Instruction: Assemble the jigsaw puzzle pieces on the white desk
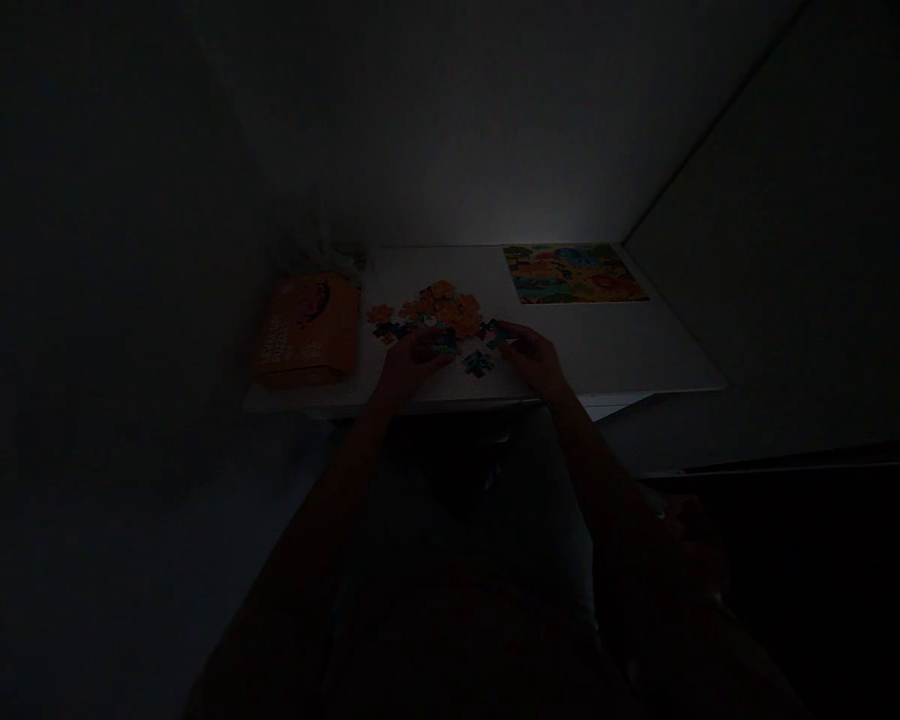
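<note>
The scene is very dim. A loose cluster of orange jigsaw pieces [441,310] lies on a white table [607,350], with some darker pieces at its edges. My left hand [412,365] reaches the cluster's near edge, its fingertips on a dark teal jigsaw piece [444,342]. My right hand [536,360] comes in from the other side and appears to pinch a dark jigsaw piece [493,333]. Between my hands, a separate blue-grey piece [478,363] lies near the table's front edge.
A colourful printed puzzle picture [574,273] lies flat at the table's back right. An orange box [307,330] stands at the left end. Pale walls [465,130] rise behind the table, and my legs are below its front edge.
</note>
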Tool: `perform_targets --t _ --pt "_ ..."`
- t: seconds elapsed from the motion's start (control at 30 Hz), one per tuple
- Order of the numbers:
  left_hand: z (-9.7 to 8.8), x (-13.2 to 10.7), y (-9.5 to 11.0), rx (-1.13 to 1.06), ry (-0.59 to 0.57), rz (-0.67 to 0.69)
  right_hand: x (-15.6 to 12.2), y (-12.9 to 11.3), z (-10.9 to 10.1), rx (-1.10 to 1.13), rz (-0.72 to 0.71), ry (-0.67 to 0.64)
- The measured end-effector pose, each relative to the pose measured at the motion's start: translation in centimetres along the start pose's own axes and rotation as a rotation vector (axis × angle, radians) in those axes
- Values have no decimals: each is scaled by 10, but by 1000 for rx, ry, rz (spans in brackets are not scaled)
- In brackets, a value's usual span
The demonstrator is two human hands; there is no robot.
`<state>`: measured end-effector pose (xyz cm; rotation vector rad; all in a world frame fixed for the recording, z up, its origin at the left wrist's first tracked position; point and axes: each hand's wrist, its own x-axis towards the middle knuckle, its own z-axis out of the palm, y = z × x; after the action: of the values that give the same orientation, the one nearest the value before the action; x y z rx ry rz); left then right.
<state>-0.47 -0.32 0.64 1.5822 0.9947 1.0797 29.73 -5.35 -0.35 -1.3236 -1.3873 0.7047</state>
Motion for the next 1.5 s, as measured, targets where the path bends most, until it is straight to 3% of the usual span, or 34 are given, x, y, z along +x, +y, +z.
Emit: perform_targets --t 0.47,1.1,1.2,1.33,1.5 --pt "-5 5 -20 -2 38 78 0 1 0 -51 -40 -16" --pt "-2 6 -14 49 88 46 1 2 -3 -80 32 20" --pt "-2 6 -14 17 72 36 -1 6 -15 -106 54 26" --pt "-2 6 -12 -48 27 8 -4 17 -47 -191 74 61" --pt "-3 7 -10 -19 10 22 -5 26 -76 -527 -3 181"
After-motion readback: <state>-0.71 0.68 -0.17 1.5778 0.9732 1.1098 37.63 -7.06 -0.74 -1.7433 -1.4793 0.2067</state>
